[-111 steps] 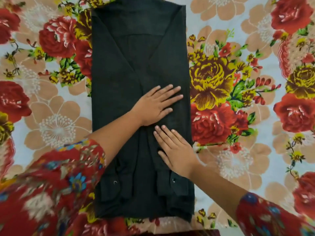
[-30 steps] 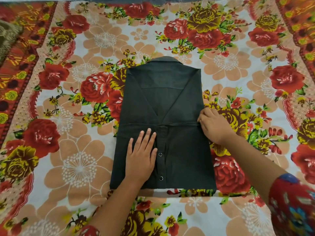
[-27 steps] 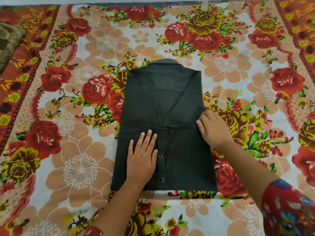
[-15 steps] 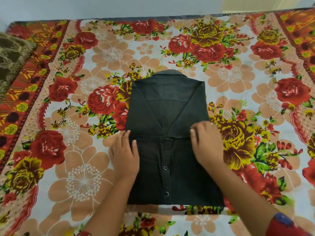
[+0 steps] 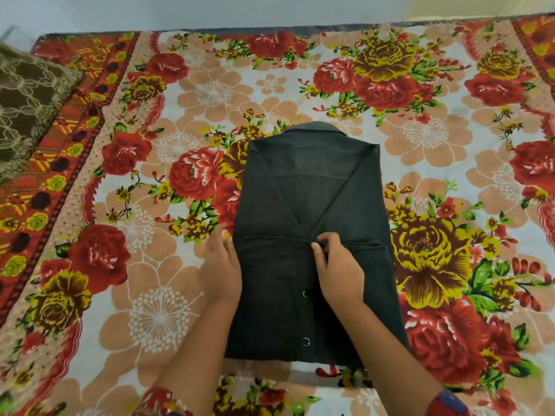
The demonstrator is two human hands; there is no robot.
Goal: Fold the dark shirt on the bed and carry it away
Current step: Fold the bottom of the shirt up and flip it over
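Observation:
The dark shirt (image 5: pixel 312 199) lies on the bed, sleeves folded in and its lower part folded up over the middle, collar at the far end. My left hand (image 5: pixel 222 267) is at the shirt's left edge by the folded hem, fingers bent at that edge. My right hand (image 5: pixel 338 267) rests on the middle of the shirt and pinches the folded hem with curled fingers. Two snap buttons show on the placket between my hands.
The floral bedsheet (image 5: pixel 156 313) covers the bed around the shirt. A brown patterned cushion (image 5: pixel 27 103) lies at the far left corner. The bed's far edge meets a pale wall (image 5: pixel 210 10).
The lower part of the shirt has been folded up. My left hand slid from on top of the shirt to its left edge. My right hand moved from the right edge to the hem's middle.

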